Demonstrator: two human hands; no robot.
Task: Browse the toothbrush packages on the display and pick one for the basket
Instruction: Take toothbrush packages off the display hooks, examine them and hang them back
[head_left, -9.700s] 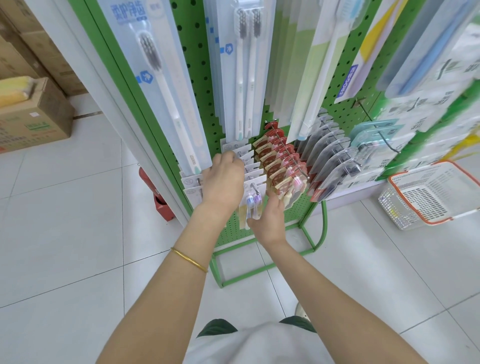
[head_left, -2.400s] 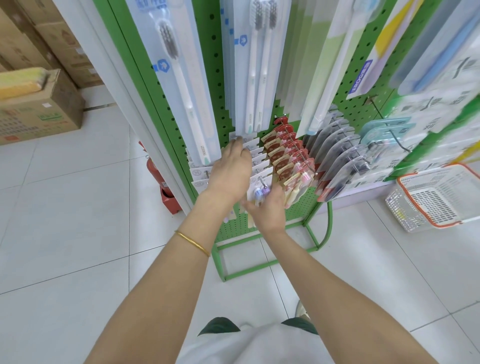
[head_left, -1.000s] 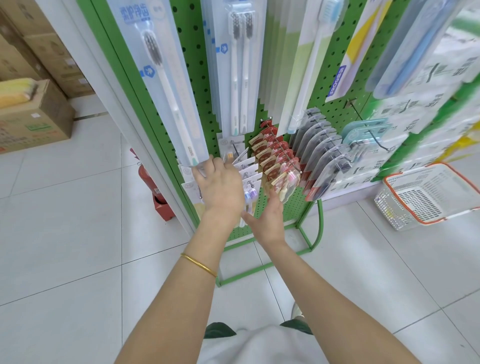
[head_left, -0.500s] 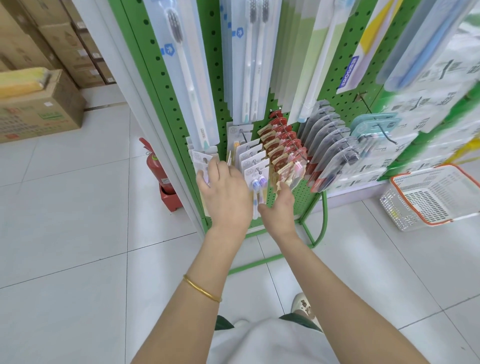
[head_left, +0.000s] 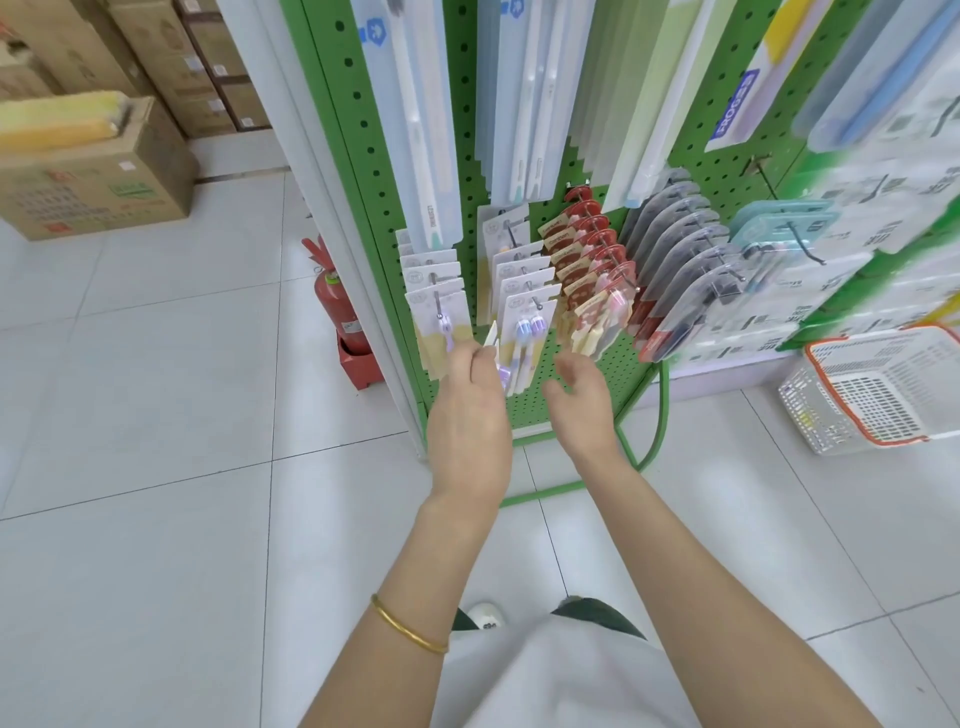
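Small toothbrush packages hang in rows on the green pegboard display (head_left: 524, 104): white cards with purple brush heads (head_left: 529, 325), a second white row to their left (head_left: 439, 312), red-topped ones (head_left: 592, 260) and clear blister packs (head_left: 685, 260). My left hand (head_left: 467, 415) pinches one small white toothbrush package (head_left: 497, 358), turned edge-on just in front of the lower hooks. My right hand (head_left: 579, 402) hovers beside it below the red-topped row, fingers loosely curled and holding nothing. The white basket with an orange rim (head_left: 878, 436) sits on the floor at the right.
Long toothbrush packs (head_left: 524, 114) hang on the upper pegs. A red fire extinguisher (head_left: 337, 301) stands at the rack's left foot. Cardboard boxes (head_left: 98, 176) are stacked at the far left. The rack's green tube base (head_left: 660, 410) curves across the white tiled floor.
Both hands have drawn back and down from the hanging rows. My left hand, which was spread over the white cards, now pinches one package; my right hand has let go of the row.
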